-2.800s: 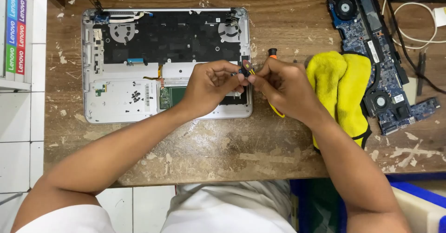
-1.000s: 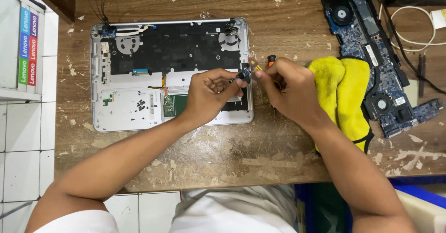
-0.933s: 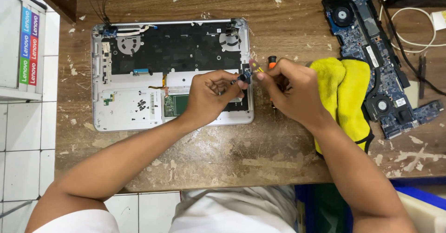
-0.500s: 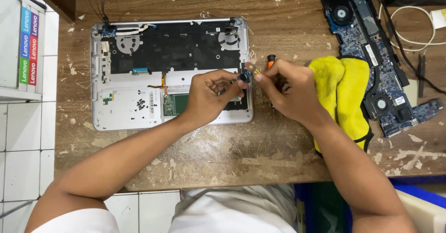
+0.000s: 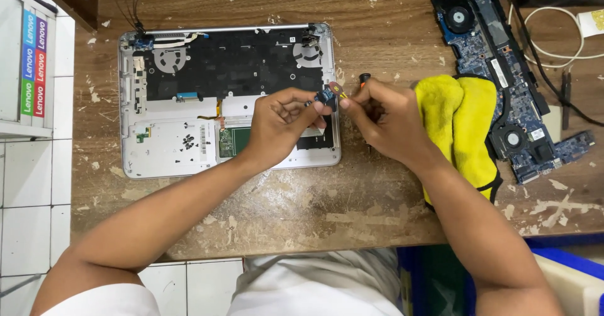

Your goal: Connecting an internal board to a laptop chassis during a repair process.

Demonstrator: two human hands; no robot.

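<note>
Versus the frame half a second back: almost nothing is changing. Both hands are staying over the right edge of the laptop base, and the small part is still sitting pinched between them.

Left hand is resting over the lower right of the chassis, fingers curled nearly shut, tips pinching a small blue circuit board at its left end. Right hand is meeting it from 3 o'clock, thumb and forefinger closed tight on a small yellow-tipped tool that is touching the board's right end. I cannot tell whether the right hand's fingers are also gripping the board itself.

The board is hovering just above the chassis's right edge, at about 1 o'clock from the left hand.

A black-and-orange screwdriver is lying on the worktop at 11 o'clock from the right hand, partly hidden by it. A yellow cloth is lying at 3 o'clock of the right hand, touching the wrist. A blue motherboard with two fans is sitting beyond the cloth at 2 o'clock.
</note>
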